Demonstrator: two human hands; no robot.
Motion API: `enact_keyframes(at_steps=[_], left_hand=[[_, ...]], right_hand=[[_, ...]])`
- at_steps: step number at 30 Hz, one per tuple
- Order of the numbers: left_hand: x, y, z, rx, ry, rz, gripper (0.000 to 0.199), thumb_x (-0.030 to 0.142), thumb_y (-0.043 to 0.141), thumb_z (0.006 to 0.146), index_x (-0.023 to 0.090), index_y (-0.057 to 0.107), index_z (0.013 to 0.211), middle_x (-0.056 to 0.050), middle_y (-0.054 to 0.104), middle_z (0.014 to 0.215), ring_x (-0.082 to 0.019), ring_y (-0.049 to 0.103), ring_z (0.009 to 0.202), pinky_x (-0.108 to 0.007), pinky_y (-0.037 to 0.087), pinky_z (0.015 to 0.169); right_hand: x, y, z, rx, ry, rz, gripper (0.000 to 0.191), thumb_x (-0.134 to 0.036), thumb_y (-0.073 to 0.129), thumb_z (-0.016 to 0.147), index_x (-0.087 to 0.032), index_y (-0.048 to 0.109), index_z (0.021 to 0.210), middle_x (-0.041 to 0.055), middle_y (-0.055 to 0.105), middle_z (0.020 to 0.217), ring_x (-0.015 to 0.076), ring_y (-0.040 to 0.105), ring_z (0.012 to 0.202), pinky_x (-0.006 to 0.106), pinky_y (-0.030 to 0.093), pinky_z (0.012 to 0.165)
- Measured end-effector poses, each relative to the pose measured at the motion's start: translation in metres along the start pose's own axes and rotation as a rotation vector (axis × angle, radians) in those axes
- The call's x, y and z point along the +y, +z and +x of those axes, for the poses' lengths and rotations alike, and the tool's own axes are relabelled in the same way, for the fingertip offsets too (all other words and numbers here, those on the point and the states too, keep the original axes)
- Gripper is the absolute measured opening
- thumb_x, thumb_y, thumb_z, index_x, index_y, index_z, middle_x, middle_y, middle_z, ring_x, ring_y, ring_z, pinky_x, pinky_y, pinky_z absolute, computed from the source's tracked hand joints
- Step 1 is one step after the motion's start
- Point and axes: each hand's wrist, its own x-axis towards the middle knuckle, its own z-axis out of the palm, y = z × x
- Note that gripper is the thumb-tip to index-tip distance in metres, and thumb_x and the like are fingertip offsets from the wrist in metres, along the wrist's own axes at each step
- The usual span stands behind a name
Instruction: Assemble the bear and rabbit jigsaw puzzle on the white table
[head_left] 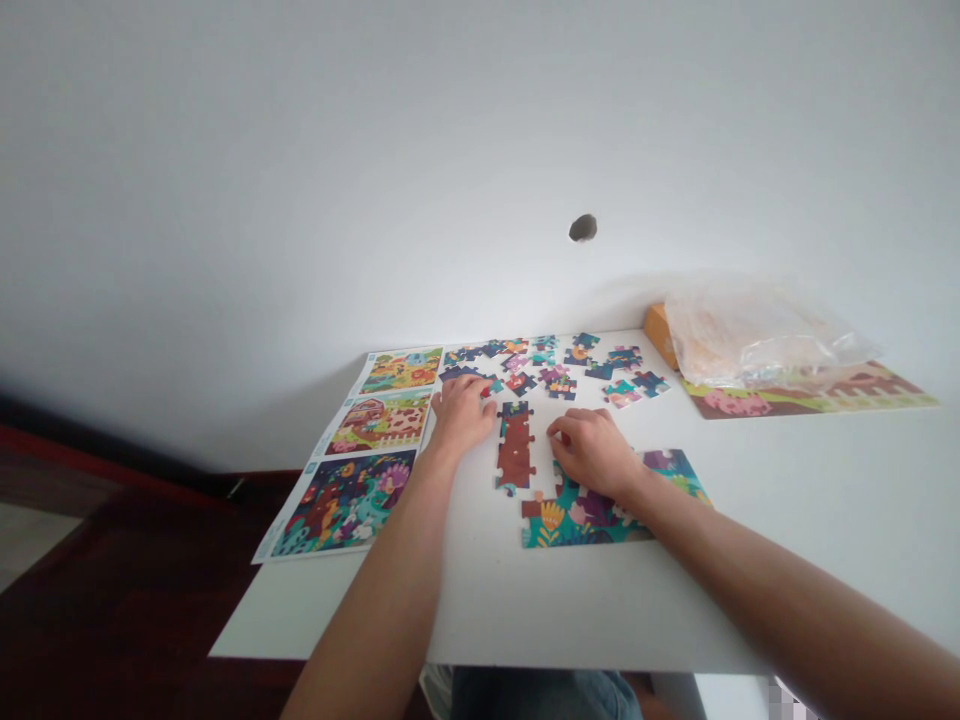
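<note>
My left hand lies over the near edge of the loose jigsaw pieces, its fingers apart, some fingertips touching or just above them. Below and right of it is a joined strip of brown jigsaw pieces with dark blue at its top. My right hand is curled, thumb and fingers drawn together; whatever they hold, if anything, is hidden. It hovers over or rests on a joined puzzle section with teal leaves, an orange plant and purple shapes. That hand and forearm cover part of the section.
A picture sheet with three printed scenes lies along the table's left side. At the back right, a clear plastic bag and an orange box sit by a farm-scene puzzle. The wall stands behind the white table.
</note>
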Motion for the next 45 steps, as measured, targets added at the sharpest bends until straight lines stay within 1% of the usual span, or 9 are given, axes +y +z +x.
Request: enact_keyframes(at_steps=[6,16,18,21,24,28,34,40,45], left_hand=[[0.004,0.001,-0.004,-0.148,0.277,-0.077,0.038,0.035,0.064,0.084,0.03,0.067,0.121,-0.001,0.055,0.142,-0.031,0.039,0.136,-0.053,0.032,0.114],[0.0,0.004,-0.005,-0.228,0.322,-0.106,0.044,0.044,0.063,0.085,0.027,0.063,0.125,-0.003,0.049,0.149,-0.033,0.037,0.139,-0.056,0.029,0.114],[0.001,0.004,-0.005,-0.223,0.324,-0.109,0.044,0.044,0.064,0.085,0.027,0.063,0.125,-0.004,0.05,0.148,-0.033,0.037,0.139,-0.055,0.029,0.114],[0.002,0.002,-0.006,-0.231,0.327,-0.112,0.044,0.042,0.065,0.084,0.027,0.063,0.125,-0.005,0.05,0.148,-0.033,0.037,0.139,-0.055,0.028,0.115],[0.002,0.0,-0.007,-0.247,0.346,-0.117,0.044,0.041,0.065,0.083,0.027,0.063,0.125,-0.004,0.049,0.148,-0.033,0.036,0.14,-0.055,0.028,0.115],[0.002,0.0,-0.007,-0.242,0.361,-0.116,0.044,0.04,0.066,0.083,0.027,0.062,0.125,-0.003,0.049,0.149,-0.032,0.035,0.14,-0.054,0.028,0.115],[0.0,0.003,-0.006,-0.241,0.339,-0.112,0.04,0.033,0.062,0.085,0.027,0.063,0.124,-0.003,0.049,0.149,-0.032,0.034,0.141,-0.055,0.026,0.116],[0.001,0.004,-0.005,-0.229,0.318,-0.116,0.038,0.03,0.062,0.084,0.028,0.063,0.122,-0.002,0.051,0.147,-0.031,0.035,0.141,-0.055,0.027,0.116],[0.003,0.001,-0.006,-0.217,0.316,-0.133,0.036,0.033,0.064,0.084,0.029,0.063,0.12,-0.003,0.053,0.144,-0.03,0.038,0.139,-0.054,0.03,0.114]], right_hand=[[0.0,0.001,0.0,-0.005,0.015,-0.013,0.025,-0.024,0.049,0.091,-0.022,0.073,0.099,0.0062,0.07,0.091,0.0198,0.063,0.087,0.032,0.037,0.084],[-0.002,-0.003,0.0,0.021,0.084,-0.059,0.026,-0.023,0.047,0.092,-0.021,0.073,0.098,0.0081,0.068,0.096,0.0228,0.061,0.094,0.036,0.038,0.086],[0.001,-0.003,0.0,0.076,0.122,-0.1,0.027,-0.025,0.047,0.092,-0.021,0.072,0.102,0.0103,0.067,0.106,0.0252,0.058,0.102,0.039,0.037,0.092],[0.007,0.0,0.001,0.137,0.129,-0.149,0.036,-0.035,0.05,0.093,-0.02,0.065,0.122,0.0138,0.055,0.136,0.0315,0.046,0.125,0.046,0.031,0.103],[0.012,0.004,0.002,0.091,0.12,-0.161,0.054,-0.048,0.053,0.092,-0.017,0.053,0.136,0.0145,0.043,0.15,0.0374,0.029,0.139,0.054,0.026,0.107],[0.013,0.004,0.001,0.038,0.125,-0.159,0.05,-0.047,0.051,0.093,-0.016,0.057,0.132,0.0142,0.053,0.14,0.0375,0.032,0.136,0.056,0.022,0.109],[0.01,-0.004,0.003,0.054,0.071,-0.107,0.032,-0.028,0.051,0.093,-0.023,0.068,0.119,0.0096,0.067,0.109,0.0275,0.052,0.111,0.043,0.033,0.1],[0.009,-0.002,0.003,0.013,-0.015,-0.082,0.03,-0.024,0.049,0.092,-0.023,0.069,0.116,0.008,0.062,0.124,0.0247,0.052,0.114,0.041,0.031,0.104],[0.008,-0.002,0.001,0.026,0.053,-0.158,0.031,-0.03,0.049,0.093,-0.024,0.069,0.117,0.0106,0.061,0.122,0.0287,0.052,0.112,0.048,0.028,0.104]])
